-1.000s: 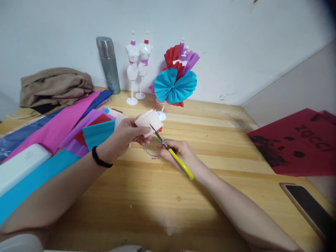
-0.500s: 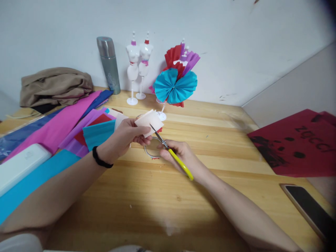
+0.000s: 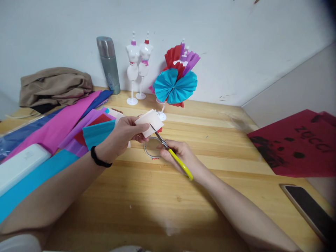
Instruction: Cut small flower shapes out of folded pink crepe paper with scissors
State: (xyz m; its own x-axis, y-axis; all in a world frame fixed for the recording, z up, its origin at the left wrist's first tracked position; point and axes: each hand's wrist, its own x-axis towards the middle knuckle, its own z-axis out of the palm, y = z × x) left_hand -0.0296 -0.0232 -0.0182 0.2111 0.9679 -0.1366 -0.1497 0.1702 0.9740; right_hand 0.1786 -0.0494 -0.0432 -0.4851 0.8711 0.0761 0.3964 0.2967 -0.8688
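Observation:
In the head view, my left hand pinches a small stack of folded cream paper between thumb and fingers, above the table. My right hand is closed around yellow-handled scissors. Their blades slant up to the left and the tip lies over the lower part of the paper; I cannot tell whether they are cutting into it. Beneath the hands a roll of tape rests on the wood, partly covered by the right fingers. Sheets of blue paper and other coloured paper lie left of my left hand.
Behind stand two white mannequins, a blue pleated paper fan on another stand, and a grey flask. A brown cloth and a white case are at left. A red bag and a phone are at right.
My left thumb and fingers have shifted slightly left along the paper. The paper and the scissors look almost unmoved.

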